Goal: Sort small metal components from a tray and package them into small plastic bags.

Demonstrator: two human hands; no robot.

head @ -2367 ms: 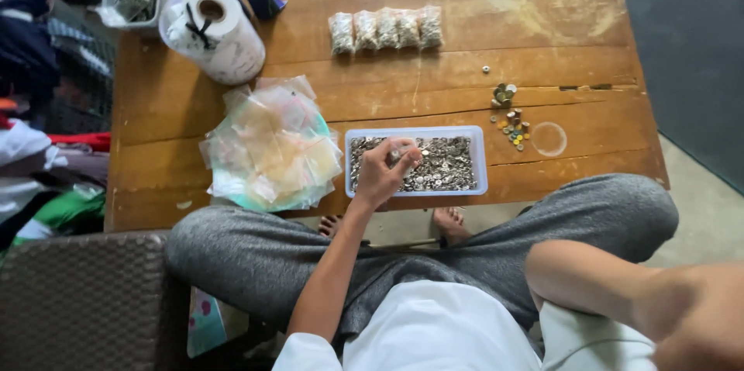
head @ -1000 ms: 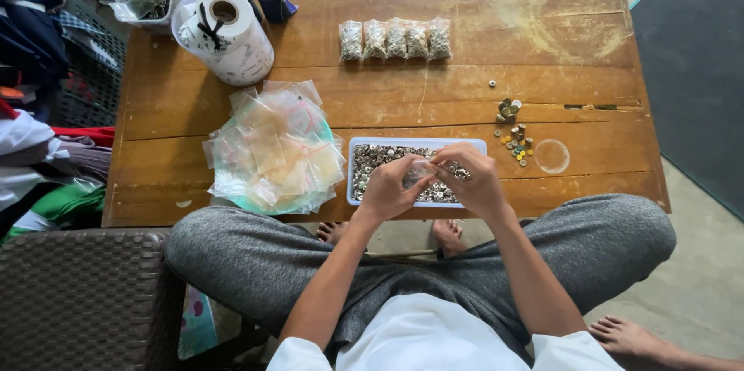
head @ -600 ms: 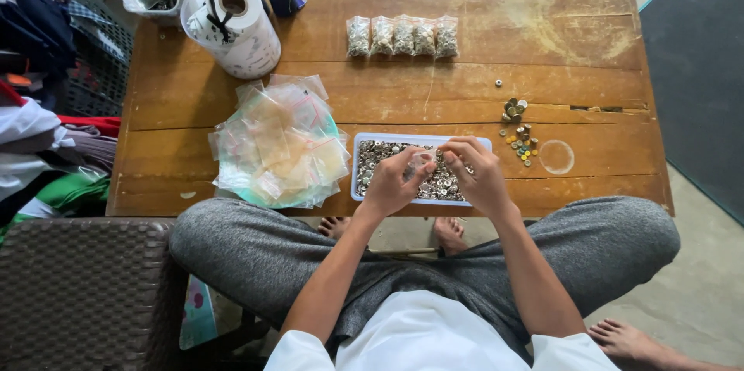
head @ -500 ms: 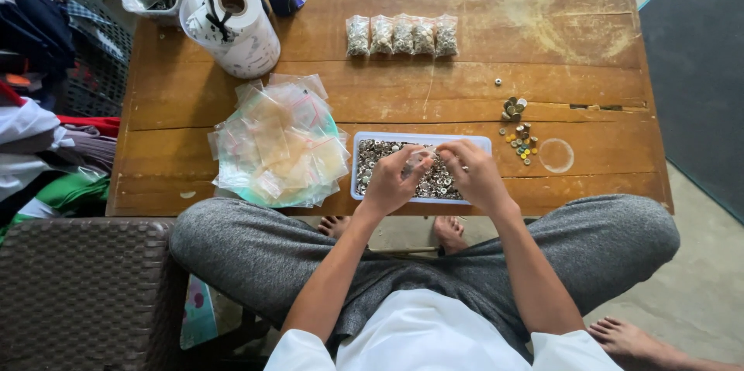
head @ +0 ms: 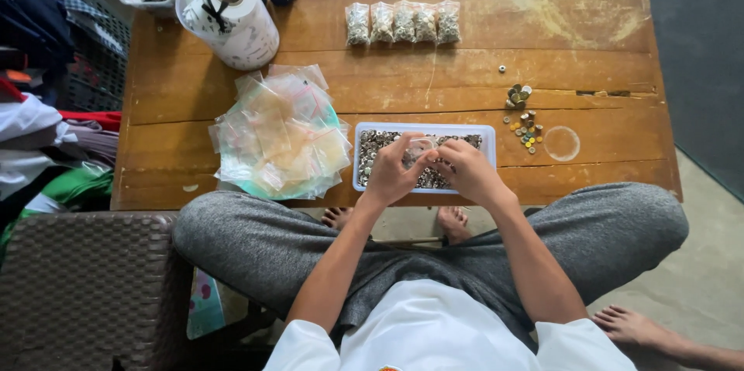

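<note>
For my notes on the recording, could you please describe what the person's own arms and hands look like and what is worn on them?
Both arms are bare from above the elbow down. The left hand and right hand wear no gloves, and no rings, watch or bracelets can be made out. Short white sleeves end at the upper arms.

I read this as a home doing small piecework: a worn wooden tabletop [head: 465, 22] on a bare floor, clothes [head: 39, 131] heaped at the frame's left, a woven chair [head: 77, 286] lower left, bare feet underneath.
</note>
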